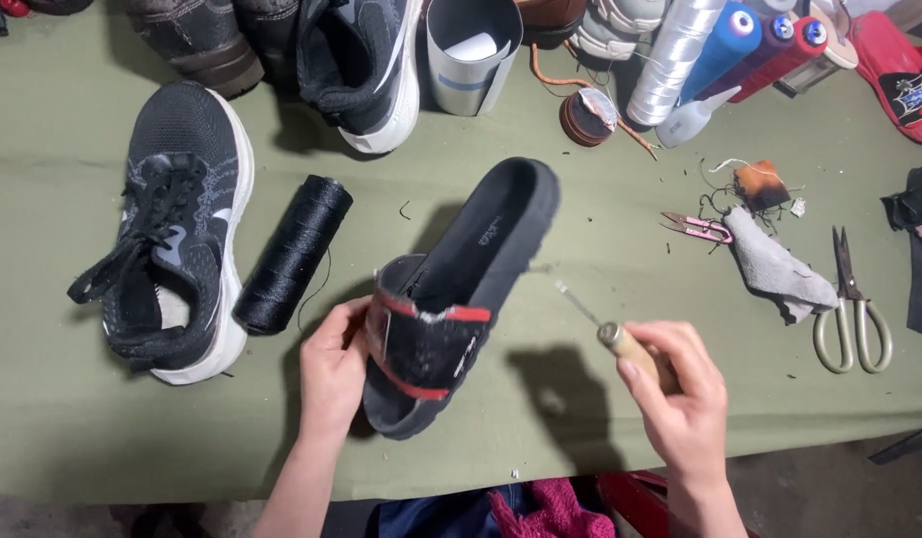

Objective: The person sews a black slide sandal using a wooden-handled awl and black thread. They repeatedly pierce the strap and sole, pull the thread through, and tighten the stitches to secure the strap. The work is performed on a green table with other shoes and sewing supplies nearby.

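A wooden-handled stitching awl [620,334] is gripped in the closed fingers of the right hand [680,399]. A black slide sandal with red-edged strap [451,299] is clasped at its strap by the left hand [331,369], above the olive cloth-covered table [62,418]. Beyond it, a black thread spool [292,254] is laid beside a black knit sneaker [177,229].

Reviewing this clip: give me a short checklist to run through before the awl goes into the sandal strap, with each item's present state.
1. Sandal held firmly: ok, the left hand grips it at the strap, toe end raised off the table.
2. Awl in hand: ok, the right hand holds its wooden handle, needle pointing toward the sandal.
3. Needle clear of the sandal: ok, a gap shows between them.
4. Needle threaded: cannot tell, too thin to see.
5. Left fingers away from the needle's path: cannot tell, some are hidden behind the strap.
6. Thread spool within reach: ok, it lies just left of the sandal.
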